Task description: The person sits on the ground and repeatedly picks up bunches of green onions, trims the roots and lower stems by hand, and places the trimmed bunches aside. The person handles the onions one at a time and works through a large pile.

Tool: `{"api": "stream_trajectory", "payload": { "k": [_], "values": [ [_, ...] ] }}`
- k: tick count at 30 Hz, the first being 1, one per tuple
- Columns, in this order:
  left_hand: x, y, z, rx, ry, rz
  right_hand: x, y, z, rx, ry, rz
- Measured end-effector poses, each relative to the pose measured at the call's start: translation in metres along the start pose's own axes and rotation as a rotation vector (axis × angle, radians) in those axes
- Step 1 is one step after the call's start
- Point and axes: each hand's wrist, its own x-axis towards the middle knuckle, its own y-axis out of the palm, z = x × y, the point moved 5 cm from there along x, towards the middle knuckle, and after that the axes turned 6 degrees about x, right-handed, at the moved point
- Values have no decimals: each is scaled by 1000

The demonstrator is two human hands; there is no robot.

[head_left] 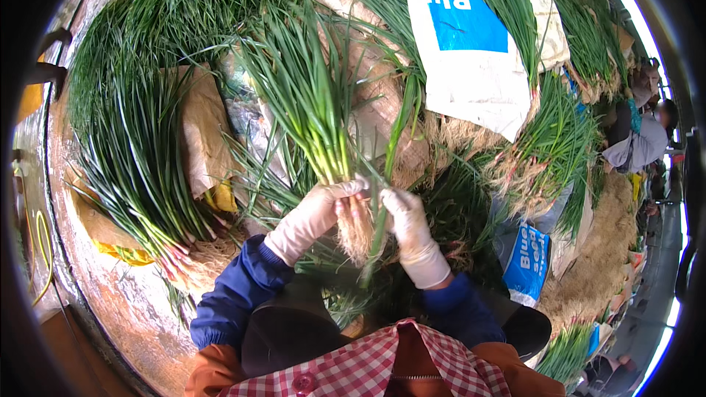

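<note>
My left hand (311,218), in a pale glove, grips a bunch of green onions (322,132) just above the roots. The green tops fan out away from me, and the pale stringy roots (354,231) hang below my fingers towards my lap. Close on the right, my right hand (411,223), also gloved, has its fingers curled in on a long loose green leaf (396,138). That leaf runs down past the roots, and its lower end is slightly blurred. Loose leaves (342,298) lie under both hands.
A large sheaf of green onions (138,176) lies at left beside a brown sack (204,127). A white and blue plastic sack (469,77) lies at upper right among more bunches (546,149). People (640,127) sit at far right. A yellow hose (44,253) runs along the left.
</note>
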Motion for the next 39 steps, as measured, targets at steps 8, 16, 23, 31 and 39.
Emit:
{"api": "stream_trajectory", "payload": {
  "k": [8,16,23,31,39],
  "values": [
    [-13,1,36,-80,-93,84,-52,-21,-33,-1497,-580,143],
    [-23,2,58,30,-97,-93,-6,-57,-15,-421,11,-2],
    [-48,3,39,307,-33,-239,5,35,-12,-1640,-549,47],
    [-152,42,-64,-119,257,49,103,-52,62,-582,-181,-285],
    [-181,102,-176,45,724,292,130,31,7,-1832,-833,-153]
  ]
}}
